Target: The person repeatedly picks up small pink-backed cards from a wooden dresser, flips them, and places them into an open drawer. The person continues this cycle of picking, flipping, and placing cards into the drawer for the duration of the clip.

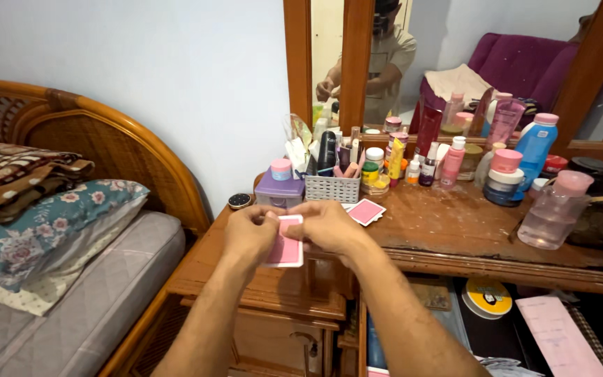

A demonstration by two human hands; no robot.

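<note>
Both the left hand (251, 234) and right hand (329, 227) pinch a small deck of pink-backed cards (286, 250) by its top edge, held in the air before the dresser top (448, 230). The cards look light, thin, bendable and slick, best gripped at the edges. Beyond lie loose cards (366, 211) just before a white basket (332, 187) and crowded bottles; bare wood shows to the right.

Counts at the dressing table

Two hands, left (249, 234) and right (329, 227), held one pink card pack (286, 250); one loose pink card (366, 211) lay farther right; two pillows (43, 223) were stacked far left.
</note>
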